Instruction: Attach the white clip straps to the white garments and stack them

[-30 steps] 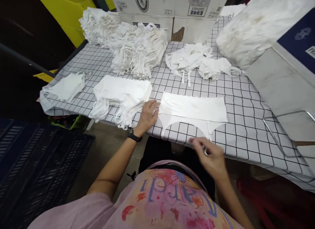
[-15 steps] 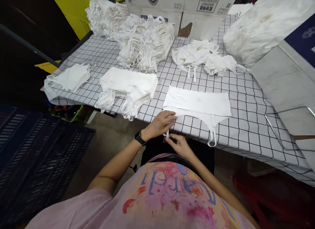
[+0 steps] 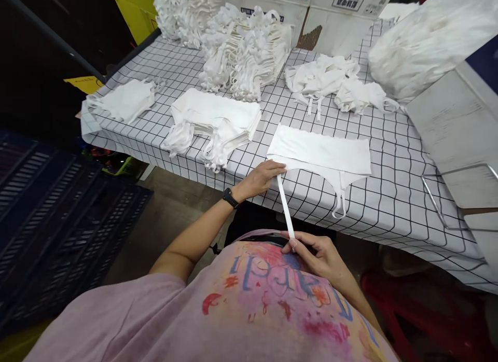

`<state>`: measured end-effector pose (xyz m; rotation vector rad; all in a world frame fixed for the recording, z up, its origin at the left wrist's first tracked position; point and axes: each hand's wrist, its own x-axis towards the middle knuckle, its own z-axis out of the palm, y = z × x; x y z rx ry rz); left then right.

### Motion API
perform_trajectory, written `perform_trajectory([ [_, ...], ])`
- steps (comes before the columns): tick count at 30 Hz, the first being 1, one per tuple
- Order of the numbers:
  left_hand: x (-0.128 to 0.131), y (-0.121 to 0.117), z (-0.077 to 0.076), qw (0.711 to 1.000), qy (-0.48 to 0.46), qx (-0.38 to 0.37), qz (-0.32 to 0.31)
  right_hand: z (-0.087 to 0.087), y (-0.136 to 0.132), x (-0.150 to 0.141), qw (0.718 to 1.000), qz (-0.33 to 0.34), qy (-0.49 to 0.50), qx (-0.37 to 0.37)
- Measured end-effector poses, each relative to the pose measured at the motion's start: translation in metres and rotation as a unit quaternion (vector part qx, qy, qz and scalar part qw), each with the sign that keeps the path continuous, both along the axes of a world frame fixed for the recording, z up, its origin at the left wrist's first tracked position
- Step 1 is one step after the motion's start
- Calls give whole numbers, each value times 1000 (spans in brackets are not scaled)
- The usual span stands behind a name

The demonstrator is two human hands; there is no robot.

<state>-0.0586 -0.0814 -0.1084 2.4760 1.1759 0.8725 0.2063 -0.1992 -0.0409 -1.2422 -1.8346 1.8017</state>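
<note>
A white strappy bra top [image 3: 322, 150] lies flat near the front edge of the table, its straps toward me. My left hand [image 3: 261, 179] is closed on its left corner, at the base of one strap, and covers that part. From there the white strap [image 3: 286, 206] runs taut over the table edge toward my body. My right hand [image 3: 317, 252] pinches the far end of this strap between thumb and fingers, close to my shirt. The other strap [image 3: 340, 198] hangs as a loop on the right side of the garment.
Left of the bra top lies a stack of similar white tops [image 3: 218, 115], with a smaller pile [image 3: 124, 100] farther left. Large heaps of white garments [image 3: 249, 53] stand behind. Loose tops [image 3: 327, 79], a filled plastic bag [image 3: 428, 51] and a carton [image 3: 455, 128] are to the right.
My right hand has drawn the strap out toward my body, down and to the right, stretching it straight. My left hand stays at the strap's base. The view has shifted slightly.
</note>
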Motion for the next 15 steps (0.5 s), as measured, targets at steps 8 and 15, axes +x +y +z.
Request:
perform_trajectory([
  [8, 1, -2, 6, 999, 14, -31, 10, 40, -1, 6, 996, -76, 39, -1],
  [15, 4, -18, 34, 993, -70, -99, -12, 43, 36, -26, 962, -165, 195, -95],
])
